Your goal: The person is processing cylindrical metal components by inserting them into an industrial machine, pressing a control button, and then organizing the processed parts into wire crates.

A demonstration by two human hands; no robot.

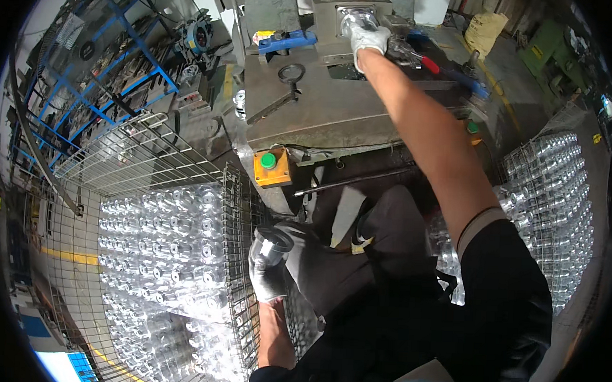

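Observation:
My left hand (266, 282), in a white glove, is wrapped round a shiny cup-shaped metal part (273, 244) beside my left thigh, at the wire basket's edge. My right arm stretches forward over the machine table. Its gloved right hand (369, 45) has its fingers on a second round, shiny metal part (358, 19), which sits in the square opening of a steel fixture (325, 18). The fingertips are partly hidden against that part.
A wire basket (231, 256) of stacked metal parts stands at my left, another stack of parts (551, 202) at my right. On the machine table (309, 116) lie a blue clamp-like tool (287, 42) and a red-handled tool (429, 64). A green button box (271, 168) hangs at its front.

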